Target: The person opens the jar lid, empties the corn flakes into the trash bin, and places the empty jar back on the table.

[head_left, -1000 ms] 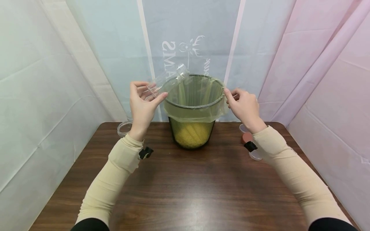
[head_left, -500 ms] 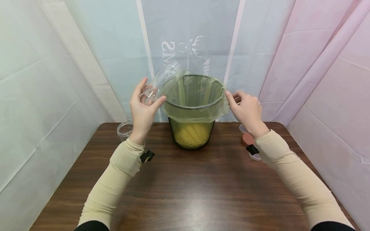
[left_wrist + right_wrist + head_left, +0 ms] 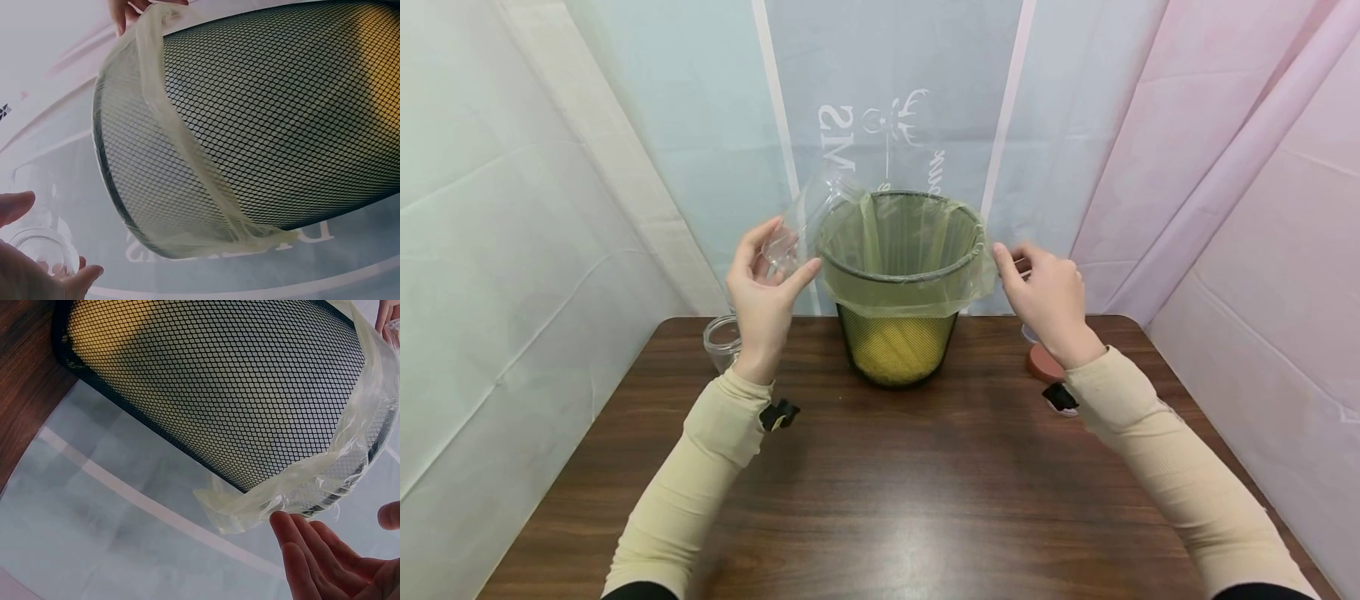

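My left hand holds a clear plastic jar by its base end, thumb and fingers around it. The jar slants up toward the left rim of a black mesh wastebasket. A thin yellow-green bin liner is folded over the wastebasket's rim, and yellow shows through the lower mesh. On the other side, my right hand stands beside the rim. In the right wrist view its fingers are extended, tips right at the liner's edge, with the thumb apart from them.
Another clear jar stands at the table's back left, partly behind my left wrist. A reddish-brown lid and clear lids, one of them a small clear lid, lie by my right wrist. Cloth walls surround the brown table.
The left hand has drawn the jar a little left and down. My right hand has shifted right and slightly down, away from the rim. The wastebasket stays in place.
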Demonstrator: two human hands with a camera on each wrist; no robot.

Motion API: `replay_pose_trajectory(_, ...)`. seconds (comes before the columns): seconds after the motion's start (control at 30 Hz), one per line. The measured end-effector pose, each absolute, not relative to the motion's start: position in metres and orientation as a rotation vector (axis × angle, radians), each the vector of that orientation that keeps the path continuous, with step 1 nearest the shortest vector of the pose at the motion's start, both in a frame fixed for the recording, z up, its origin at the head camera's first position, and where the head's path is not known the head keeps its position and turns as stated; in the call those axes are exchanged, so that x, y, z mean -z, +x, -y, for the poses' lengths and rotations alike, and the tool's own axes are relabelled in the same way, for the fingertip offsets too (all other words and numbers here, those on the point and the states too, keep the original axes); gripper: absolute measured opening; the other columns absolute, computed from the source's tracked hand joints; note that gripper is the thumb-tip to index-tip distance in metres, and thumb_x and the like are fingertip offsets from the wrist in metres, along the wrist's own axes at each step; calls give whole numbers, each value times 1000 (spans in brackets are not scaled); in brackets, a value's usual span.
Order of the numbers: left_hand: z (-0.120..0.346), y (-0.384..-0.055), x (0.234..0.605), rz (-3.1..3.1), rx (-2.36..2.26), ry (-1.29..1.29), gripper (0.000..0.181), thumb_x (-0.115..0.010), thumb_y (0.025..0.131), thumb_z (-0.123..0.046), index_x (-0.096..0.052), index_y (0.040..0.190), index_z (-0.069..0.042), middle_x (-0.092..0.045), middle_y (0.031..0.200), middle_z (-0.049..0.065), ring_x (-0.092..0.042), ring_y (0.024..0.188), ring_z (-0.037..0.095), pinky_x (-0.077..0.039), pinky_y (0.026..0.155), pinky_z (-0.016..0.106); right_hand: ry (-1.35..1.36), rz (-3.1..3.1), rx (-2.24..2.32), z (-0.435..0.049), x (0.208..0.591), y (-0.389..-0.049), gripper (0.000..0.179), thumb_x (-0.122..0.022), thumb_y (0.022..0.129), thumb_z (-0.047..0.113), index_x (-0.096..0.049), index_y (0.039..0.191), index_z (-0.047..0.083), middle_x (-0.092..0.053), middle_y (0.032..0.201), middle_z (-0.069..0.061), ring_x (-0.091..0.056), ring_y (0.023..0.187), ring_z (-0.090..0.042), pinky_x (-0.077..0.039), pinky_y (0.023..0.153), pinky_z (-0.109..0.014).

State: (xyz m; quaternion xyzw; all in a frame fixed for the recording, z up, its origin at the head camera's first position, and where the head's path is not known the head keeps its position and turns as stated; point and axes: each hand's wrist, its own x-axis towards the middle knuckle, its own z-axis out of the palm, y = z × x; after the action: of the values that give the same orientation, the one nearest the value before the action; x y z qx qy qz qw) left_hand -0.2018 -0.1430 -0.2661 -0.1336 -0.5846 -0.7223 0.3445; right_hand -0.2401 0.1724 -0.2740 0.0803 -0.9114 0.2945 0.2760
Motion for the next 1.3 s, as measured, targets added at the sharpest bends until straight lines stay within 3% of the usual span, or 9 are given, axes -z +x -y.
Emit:
replay_pose_trajectory(0.23,139,-191,264,1531,1770,-325,57,-76,68,12,-58,120,2,-63,119,9,-56,115,25,-40,104,37,207,2445,-787,-176,279,-238,52,-38,94,59,-68,88,15,-72,85,-9,-69,77,-27,-45,69,-50)
replay_pose_trajectory(0.53,147,-202,289,1499,1769,-306,54,-76,70,8,-53,117,-3,-61,120,16,-56,110,23,-42,98,33,219,2462,-752,-181,287,-231,49,-41,95,54,-68,101,13,-72,93,-10,-67,79,-29,-45,70,-53)
replay_pose_trajectory(0.73,152,-203,296,1474,1771,-301,53,-74,72,9,-51,118,-3,-61,120,17,-55,110,30,-41,98,42,263,2462,-774,-183,295,-226,51,-41,95,55,-67,106,12,-71,100,-10,-68,80,-30,-47,73,-51)
replay_pose_trajectory(0.87,155,-202,300,1488,1762,-289,52,-72,74,9,-48,120,0,-59,122,19,-57,110,27,-42,98,40,284,2484,-772,-185,301,-223,52,-41,94,56,-66,107,12,-70,103,-9,-69,79,-29,-47,73,-50)
replay_pose_trajectory(1.3,164,-200,317,1531,1764,-264,50,-72,77,6,-47,120,-3,-57,124,21,-57,110,23,-42,98,42,285,2631,-743,-195,315,-215,58,-39,93,60,-59,118,12,-61,122,-12,-62,102,-33,-45,81,-55)
